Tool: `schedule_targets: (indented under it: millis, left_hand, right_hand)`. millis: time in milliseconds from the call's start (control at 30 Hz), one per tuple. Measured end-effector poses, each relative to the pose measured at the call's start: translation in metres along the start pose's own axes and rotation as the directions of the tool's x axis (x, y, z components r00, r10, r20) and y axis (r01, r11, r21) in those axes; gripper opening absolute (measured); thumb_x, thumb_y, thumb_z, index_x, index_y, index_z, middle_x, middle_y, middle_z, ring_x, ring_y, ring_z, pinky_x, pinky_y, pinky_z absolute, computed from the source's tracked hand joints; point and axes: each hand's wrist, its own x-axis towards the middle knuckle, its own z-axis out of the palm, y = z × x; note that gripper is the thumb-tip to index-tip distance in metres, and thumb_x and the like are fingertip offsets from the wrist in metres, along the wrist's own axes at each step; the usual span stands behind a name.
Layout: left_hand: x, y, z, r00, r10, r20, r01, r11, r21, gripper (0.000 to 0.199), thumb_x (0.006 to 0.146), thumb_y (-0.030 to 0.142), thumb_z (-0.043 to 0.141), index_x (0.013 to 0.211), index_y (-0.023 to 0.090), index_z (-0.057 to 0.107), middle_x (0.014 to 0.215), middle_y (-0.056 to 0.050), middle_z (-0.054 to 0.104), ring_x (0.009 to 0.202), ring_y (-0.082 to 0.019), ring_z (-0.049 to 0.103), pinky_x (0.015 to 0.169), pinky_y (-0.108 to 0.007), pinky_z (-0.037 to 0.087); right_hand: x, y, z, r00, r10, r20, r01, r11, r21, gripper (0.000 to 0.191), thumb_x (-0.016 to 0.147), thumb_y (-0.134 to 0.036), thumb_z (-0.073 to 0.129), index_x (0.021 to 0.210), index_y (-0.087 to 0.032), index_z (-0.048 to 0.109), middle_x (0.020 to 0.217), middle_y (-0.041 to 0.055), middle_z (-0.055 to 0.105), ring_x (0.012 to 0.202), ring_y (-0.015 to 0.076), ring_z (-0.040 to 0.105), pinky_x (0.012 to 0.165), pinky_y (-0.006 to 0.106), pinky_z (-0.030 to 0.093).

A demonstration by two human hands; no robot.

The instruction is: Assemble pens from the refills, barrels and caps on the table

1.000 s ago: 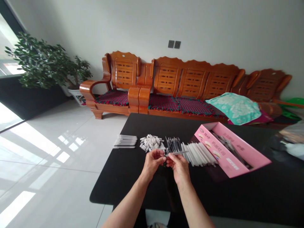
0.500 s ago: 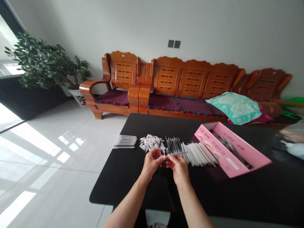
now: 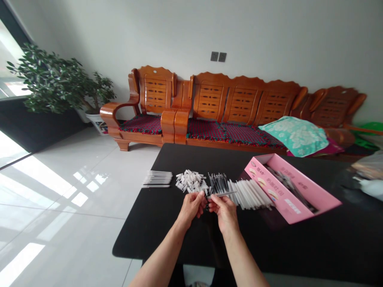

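Note:
Over the table's near half, my right hand (image 3: 223,207) pinches a slim whitish pen (image 3: 226,194) that points to the right. Close beside its left end is my left hand (image 3: 191,207), thumb and fingers pressed together; what they hold, if anything, is too small to make out. Just beyond my hands lie a heap of short white pen parts (image 3: 190,180), a bunch of thin dark pen refills (image 3: 218,183) and a row of white pen barrels (image 3: 251,194). At the left table edge, several slim white pens (image 3: 157,179) rest side by side.
A pink open box (image 3: 293,189) with dark thin pieces inside stands on the black table (image 3: 155,235) at the right. Behind the table is a wooden sofa (image 3: 233,97) with a turquoise cloth (image 3: 296,133). A potted plant (image 3: 62,83) stands far left.
My left hand's fingers have closed up and drawn slightly away from the pen's left end. My right hand keeps the pen in almost the same place.

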Motion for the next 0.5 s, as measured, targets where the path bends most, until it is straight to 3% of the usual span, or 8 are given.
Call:
schedule_targets:
  millis: [100,267,400,500]
  left_hand:
    - [-0.0006,-0.0026,0.0007,1.0,0.003,0.029,-0.002,1.0,-0.017,0.049,0.077,0.06,0.066,0.066,0.012,0.058,0.049,0.002,0.052,0.035,-0.005,0.041,0.03,-0.016,0.027]
    - [-0.0002,0.0018,0.0008,0.995,0.089,-0.037,-0.092,0.989,-0.118,0.044,0.066,0.046,0.081,0.089,0.012,0.063,0.066,0.001,0.06,0.05,-0.008,0.054,0.043,-0.018,0.046]
    - [0.0007,0.0,0.0007,1.0,0.018,-0.018,-0.019,0.999,-0.032,0.048,0.08,0.059,0.063,0.073,0.012,0.06,0.059,0.0,0.056,0.04,-0.007,0.047,0.032,-0.016,0.033]
    - [0.001,-0.0037,0.0007,1.0,0.021,0.018,-0.02,0.999,-0.03,0.045,0.076,0.056,0.068,0.067,0.013,0.057,0.051,0.002,0.052,0.037,-0.006,0.043,0.032,-0.015,0.03]
  right_hand:
    - [0.0003,0.0001,-0.0004,1.0,0.01,-0.003,-0.011,1.0,-0.006,0.038,0.05,-0.034,0.091,0.071,-0.012,0.068,0.059,0.0055,0.071,0.045,0.0129,0.062,0.039,0.02,0.048]
    - [0.0009,-0.0004,-0.0004,1.0,0.01,-0.009,-0.01,1.0,-0.007,0.038,0.051,-0.033,0.091,0.073,-0.012,0.067,0.06,0.0059,0.072,0.046,0.0129,0.062,0.04,0.02,0.049]
    - [0.0019,-0.0009,0.001,1.0,0.011,-0.01,-0.011,1.0,-0.013,0.038,0.051,-0.033,0.091,0.072,-0.012,0.067,0.061,0.0062,0.072,0.046,0.0125,0.062,0.039,0.02,0.048]
    - [0.0023,-0.0008,0.0017,1.0,0.016,-0.003,-0.016,1.0,-0.022,0.038,0.05,-0.034,0.091,0.071,-0.012,0.067,0.06,0.0055,0.071,0.045,0.0123,0.061,0.039,0.019,0.048]
